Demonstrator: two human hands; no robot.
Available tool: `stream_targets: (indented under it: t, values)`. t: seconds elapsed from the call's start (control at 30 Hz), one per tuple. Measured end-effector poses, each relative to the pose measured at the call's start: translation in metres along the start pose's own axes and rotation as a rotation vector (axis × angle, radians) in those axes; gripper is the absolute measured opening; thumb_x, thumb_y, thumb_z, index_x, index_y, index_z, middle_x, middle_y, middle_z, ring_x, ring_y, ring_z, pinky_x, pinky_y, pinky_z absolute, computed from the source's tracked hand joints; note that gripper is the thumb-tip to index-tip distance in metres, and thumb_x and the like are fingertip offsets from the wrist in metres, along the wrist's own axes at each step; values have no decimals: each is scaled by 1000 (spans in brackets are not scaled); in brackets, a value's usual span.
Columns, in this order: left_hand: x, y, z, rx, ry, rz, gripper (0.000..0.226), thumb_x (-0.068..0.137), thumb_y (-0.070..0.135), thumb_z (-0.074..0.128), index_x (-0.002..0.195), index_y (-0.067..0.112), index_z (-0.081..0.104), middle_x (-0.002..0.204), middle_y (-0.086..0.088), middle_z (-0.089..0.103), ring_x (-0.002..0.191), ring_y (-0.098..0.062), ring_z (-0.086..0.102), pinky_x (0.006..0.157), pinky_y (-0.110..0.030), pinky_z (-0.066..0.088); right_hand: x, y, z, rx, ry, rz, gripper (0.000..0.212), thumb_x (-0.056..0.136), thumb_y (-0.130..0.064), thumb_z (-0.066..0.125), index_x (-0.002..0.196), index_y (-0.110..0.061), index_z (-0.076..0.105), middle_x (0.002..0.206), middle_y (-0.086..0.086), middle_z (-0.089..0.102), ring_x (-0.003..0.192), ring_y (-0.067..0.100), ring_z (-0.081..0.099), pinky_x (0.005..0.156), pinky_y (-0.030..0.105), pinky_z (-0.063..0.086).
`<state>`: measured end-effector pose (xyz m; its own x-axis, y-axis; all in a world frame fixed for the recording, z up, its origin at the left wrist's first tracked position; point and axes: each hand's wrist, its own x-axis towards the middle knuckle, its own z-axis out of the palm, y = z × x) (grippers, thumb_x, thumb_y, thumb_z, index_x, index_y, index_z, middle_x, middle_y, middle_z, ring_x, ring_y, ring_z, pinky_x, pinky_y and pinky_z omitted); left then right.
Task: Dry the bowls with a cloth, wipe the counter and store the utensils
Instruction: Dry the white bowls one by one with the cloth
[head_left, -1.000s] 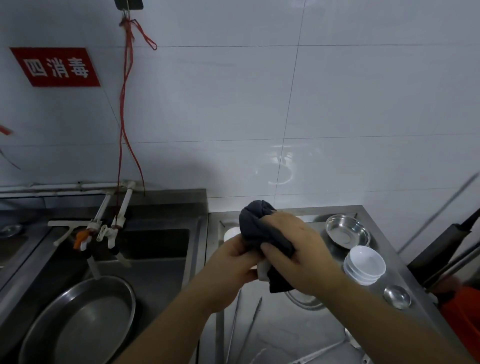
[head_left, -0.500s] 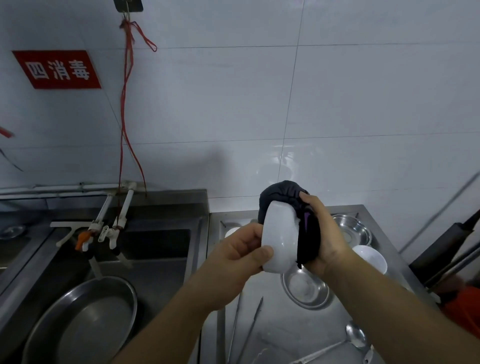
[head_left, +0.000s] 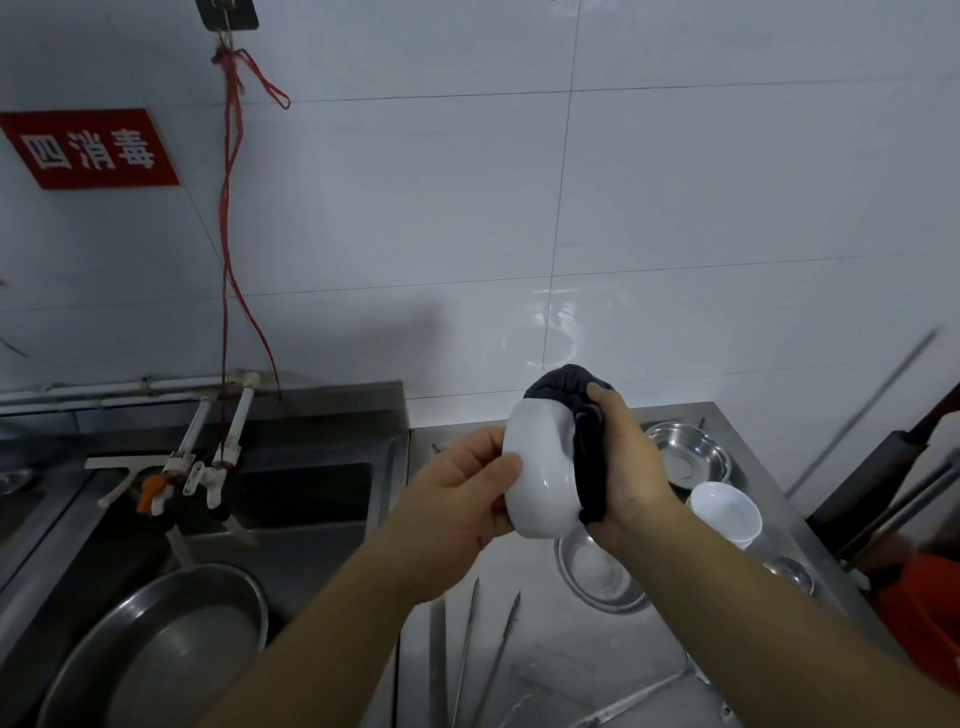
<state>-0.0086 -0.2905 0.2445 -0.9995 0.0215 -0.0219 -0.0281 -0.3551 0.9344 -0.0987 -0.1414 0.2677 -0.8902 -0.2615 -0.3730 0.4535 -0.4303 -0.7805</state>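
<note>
My left hand (head_left: 457, 493) grips a white bowl (head_left: 540, 478) on its side, its base turned toward me, held above the steel counter (head_left: 550, 654). My right hand (head_left: 628, 467) presses a dark cloth (head_left: 566, 387) into the bowl's mouth from the right; the cloth bulges over the top rim. On the counter stand a stack of white bowls (head_left: 724, 512), a steel bowl (head_left: 685, 454) at the back and another steel bowl (head_left: 597, 577) under my right wrist. Metal tongs (head_left: 488, 654) lie near the front.
A sink (head_left: 301, 499) with white taps (head_left: 208, 462) lies left of the counter, a large steel basin (head_left: 156, 654) in it. A small steel dish (head_left: 789, 574) and a ladle handle (head_left: 623, 706) sit at the right front. Dark handles (head_left: 883, 483) and an orange object (head_left: 919, 613) stand at the far right.
The bowl was wrapped in the cloth low over the counter; it has been lifted and turned on its side, base toward me, with the cloth pushed into its mouth.
</note>
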Motion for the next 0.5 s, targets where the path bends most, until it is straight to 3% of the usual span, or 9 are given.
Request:
stream_targets:
  t: [0.1, 0.13, 0.23, 0.3, 0.4, 0.5]
  values:
    - [-8, -8, 10, 143, 26, 65, 39, 94, 45, 64, 131, 32, 68, 132, -6, 69, 123, -32, 66, 96, -41, 60, -1, 8, -6, 49, 21, 78, 36, 97, -49, 60, 100, -17, 77, 88, 6, 77, 75, 27, 73, 75, 42, 59]
    - [-11, -11, 12, 233, 37, 84, 37, 93, 49, 63, 128, 38, 68, 129, 0, 70, 120, -27, 67, 94, -37, 60, -1, 11, -8, 68, 28, 113, 35, 97, -49, 59, 97, -18, 76, 85, 6, 76, 73, 27, 72, 74, 42, 59]
    - [-18, -16, 18, 491, 31, 140, 29, 93, 57, 55, 120, 50, 62, 117, 17, 68, 108, -7, 67, 85, -24, 58, -3, 19, -14, 103, 17, 217, 42, 92, -54, 58, 105, -17, 72, 101, 12, 72, 88, 34, 70, 91, 51, 56]
    - [-19, -21, 20, 551, 8, 138, 28, 96, 54, 53, 123, 47, 60, 119, 17, 67, 114, -10, 66, 92, -28, 59, -3, 21, -19, 102, 2, 247, 43, 92, -55, 57, 108, -18, 71, 99, 12, 72, 82, 35, 71, 79, 49, 56]
    - [-16, -18, 16, 451, 18, 69, 33, 95, 37, 64, 128, 37, 63, 122, 11, 72, 117, -14, 69, 93, -28, 59, 0, 17, -24, 30, -3, 210, 36, 94, -50, 57, 109, -20, 69, 92, 9, 71, 75, 33, 69, 73, 46, 53]
    - [-10, -5, 7, 117, 6, -80, 47, 93, 22, 69, 139, 27, 62, 130, -3, 73, 121, -28, 71, 91, -37, 62, 5, 12, -22, -79, 30, 61, 32, 100, -40, 60, 122, -19, 70, 108, 8, 77, 95, 32, 74, 90, 52, 58]
